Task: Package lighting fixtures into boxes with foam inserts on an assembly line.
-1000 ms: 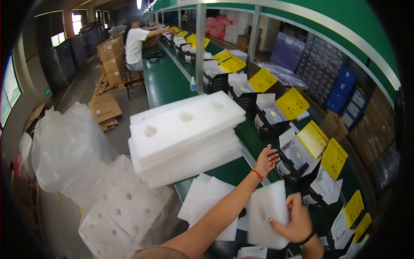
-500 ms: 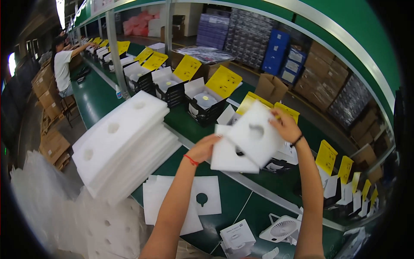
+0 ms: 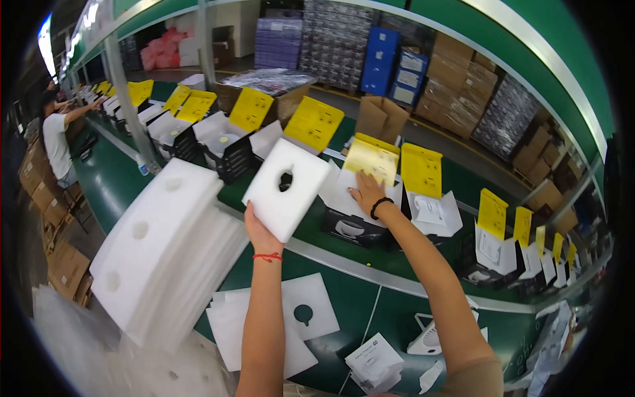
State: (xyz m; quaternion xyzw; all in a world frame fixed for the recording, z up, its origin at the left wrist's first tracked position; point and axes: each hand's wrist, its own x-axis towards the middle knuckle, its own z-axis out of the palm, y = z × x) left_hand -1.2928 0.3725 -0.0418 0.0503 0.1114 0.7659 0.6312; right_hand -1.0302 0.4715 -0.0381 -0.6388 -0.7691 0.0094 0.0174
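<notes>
My left hand (image 3: 263, 233) grips the lower edge of a white foam sheet (image 3: 272, 205), raised and tilted in front of the line of boxes. A keyhole-like opening pierces the sheet's middle. To the right, my right hand (image 3: 368, 197) lies with fingers spread on the white surface inside an open black box (image 3: 354, 228). That box has a raised yellow lid flap (image 3: 374, 157). Whether the white surface under my palm is foam or a card flap, I cannot tell.
A tall stack of white foam (image 3: 155, 225) stands at left. Loose foam sheets (image 3: 317, 288), booklets (image 3: 374, 357) and a white fan (image 3: 426, 341) lie on the green table. Beyond a metal rail (image 3: 350, 263), open boxes line the belt. A person (image 3: 58, 142) sits far left.
The two foam sheets have separated: one stays in my left hand, which moved left. My right hand has let go of the other and come down into the open box. The view has swung right.
</notes>
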